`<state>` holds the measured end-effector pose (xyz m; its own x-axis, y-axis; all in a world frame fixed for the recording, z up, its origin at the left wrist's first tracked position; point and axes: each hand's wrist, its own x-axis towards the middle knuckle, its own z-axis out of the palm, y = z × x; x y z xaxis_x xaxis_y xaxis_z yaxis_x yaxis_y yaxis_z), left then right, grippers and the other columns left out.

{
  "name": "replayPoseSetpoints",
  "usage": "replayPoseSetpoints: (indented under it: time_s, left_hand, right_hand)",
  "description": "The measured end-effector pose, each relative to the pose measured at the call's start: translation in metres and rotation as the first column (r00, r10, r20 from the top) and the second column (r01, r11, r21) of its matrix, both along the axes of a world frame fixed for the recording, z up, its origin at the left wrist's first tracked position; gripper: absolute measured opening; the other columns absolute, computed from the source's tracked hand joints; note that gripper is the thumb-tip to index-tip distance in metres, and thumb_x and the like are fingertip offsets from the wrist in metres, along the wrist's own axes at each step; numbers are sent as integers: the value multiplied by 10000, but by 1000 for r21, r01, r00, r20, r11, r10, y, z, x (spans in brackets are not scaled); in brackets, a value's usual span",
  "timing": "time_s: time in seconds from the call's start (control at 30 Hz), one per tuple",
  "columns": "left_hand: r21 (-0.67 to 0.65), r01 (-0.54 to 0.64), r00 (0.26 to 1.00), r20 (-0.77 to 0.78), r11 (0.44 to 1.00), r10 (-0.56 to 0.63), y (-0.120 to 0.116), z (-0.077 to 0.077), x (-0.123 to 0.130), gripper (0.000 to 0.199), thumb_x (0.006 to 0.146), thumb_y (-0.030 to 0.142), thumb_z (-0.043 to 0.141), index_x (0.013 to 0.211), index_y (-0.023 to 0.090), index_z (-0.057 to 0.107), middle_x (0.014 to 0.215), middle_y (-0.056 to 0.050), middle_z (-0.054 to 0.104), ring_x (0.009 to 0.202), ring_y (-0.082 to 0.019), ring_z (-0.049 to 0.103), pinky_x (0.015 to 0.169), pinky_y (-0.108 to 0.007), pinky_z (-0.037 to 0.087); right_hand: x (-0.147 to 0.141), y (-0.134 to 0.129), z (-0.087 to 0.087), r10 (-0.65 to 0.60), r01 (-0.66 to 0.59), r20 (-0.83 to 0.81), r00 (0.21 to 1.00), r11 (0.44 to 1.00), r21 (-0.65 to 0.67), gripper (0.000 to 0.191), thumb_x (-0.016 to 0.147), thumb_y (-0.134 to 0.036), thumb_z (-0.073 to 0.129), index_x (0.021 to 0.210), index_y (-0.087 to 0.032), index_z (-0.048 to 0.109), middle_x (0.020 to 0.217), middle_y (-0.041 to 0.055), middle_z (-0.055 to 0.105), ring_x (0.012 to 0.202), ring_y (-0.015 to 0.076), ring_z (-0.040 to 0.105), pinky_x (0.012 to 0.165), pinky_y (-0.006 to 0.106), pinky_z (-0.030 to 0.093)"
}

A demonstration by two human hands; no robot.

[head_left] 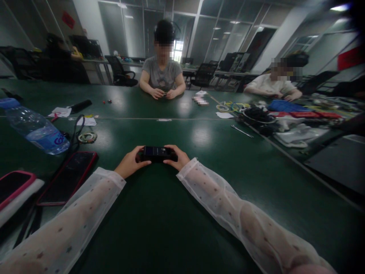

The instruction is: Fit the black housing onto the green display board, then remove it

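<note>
Between my two hands is a small black box-shaped device [157,153] with a dark screen on its upper face showing faint light marks. My left hand [131,163] grips its left end, thumb along the near side and fingers behind. On the right end, my right hand [179,158] holds it the same way. The device is at or just above the green table [159,213]; I cannot tell whether it touches. Sheer white sleeves with stars cover both my forearms.
Left of my arms are a red-cased phone [68,179], a pink-edged phone [14,186], a water bottle [37,127] and a bracelet [87,137]. A wrench [242,131] and piled cables [258,116] lie to the right. One person [162,72] sits opposite, another [276,82] farther right.
</note>
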<state>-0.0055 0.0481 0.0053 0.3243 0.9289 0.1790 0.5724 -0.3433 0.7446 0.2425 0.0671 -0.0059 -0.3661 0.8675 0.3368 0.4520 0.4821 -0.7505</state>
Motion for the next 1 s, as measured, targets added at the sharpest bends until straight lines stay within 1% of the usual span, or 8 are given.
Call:
replayPoseSetpoints:
  time_s: [0.17, 0.3, 0.4, 0.53, 0.63, 0.77, 0.9, 1.0]
  left_hand:
    - [-37, -5, 999, 47, 999, 7, 2, -5, -1, 749, 717, 366, 700, 1349, 257, 313, 1204, -120, 533, 612, -128, 561, 559, -292, 470]
    - [-61, -9, 997, 79, 998, 14, 5, -8, -1, 722, 717, 364, 699, 1329, 244, 334, 1211, -121, 537, 638, -139, 574, 556, -289, 470]
    - [-57, -16, 998, 67, 998, 20, 5, -8, -1, 664, 728, 359, 689, 1294, 225, 370, 1189, -114, 556, 600, -120, 552, 537, -274, 454]
    - [-45, 7, 999, 53, 999, -4, 3, -4, 0, 553, 758, 320, 663, 1247, 223, 423, 1143, -85, 583, 565, -96, 518, 521, -247, 427]
    - [-43, 25, 998, 55, 999, -23, 1, -1, 0, 523, 767, 311, 657, 1234, 221, 440, 1118, -79, 592, 576, -100, 516, 532, -245, 421]
    - [-62, 27, 998, 62, 998, -23, 1, 2, 0, 517, 767, 320, 661, 1221, 205, 444, 1008, -63, 613, 588, -116, 527, 538, -254, 420]
    - [-78, 14, 999, 36, 997, -12, 0, 3, 0, 518, 772, 319, 657, 1228, 198, 442, 865, -31, 610, 577, -126, 519, 534, -261, 410]
    - [-79, 6, 999, 32, 997, -4, -1, 3, 1, 516, 770, 312, 658, 1225, 193, 445, 814, -19, 601, 569, -129, 511, 528, -262, 402]
  right_hand:
    - [0, 0, -5, -25, 24, -38, 999, 999, -20, 553, 657, -219, 744, 1145, -250, 485, 1089, 50, 613, 1039, 214, 603, 918, 452, 482]
    - [-1, -2, -4, -24, 26, -125, 992, 1000, 18, 543, 663, -227, 738, 1138, -246, 475, 1094, 56, 602, 1047, 214, 595, 936, 445, 472]
    - [-2, -4, -2, -38, 52, -218, 975, 997, 56, 531, 683, -242, 720, 1146, -243, 461, 1110, 63, 587, 1058, 215, 585, 941, 439, 470]
    - [-2, -3, -2, -139, 184, -345, 928, 977, 103, 536, 706, -287, 703, 1163, -234, 429, 1113, 74, 565, 1026, 215, 586, 913, 426, 484]
    - [1, 2, -4, -273, 351, -401, 875, 926, 137, 518, 714, -293, 687, 1149, -218, 416, 1098, 82, 545, 991, 214, 582, 895, 419, 486]
    - [7, 9, -11, -417, 488, -352, 838, 861, 141, 496, 688, -272, 690, 1097, -191, 422, 1041, 91, 540, 912, 221, 579, 854, 433, 489]
    - [12, 16, -23, -493, 530, -251, 833, 841, 108, 489, 665, -243, 685, 1074, -186, 422, 1002, 89, 545, 909, 236, 570, 868, 465, 466]
    - [15, 19, -29, -522, 546, -181, 833, 830, 118, 494, 658, -223, 675, 1083, -184, 426, 1018, 92, 535, 937, 246, 556, 888, 478, 449]
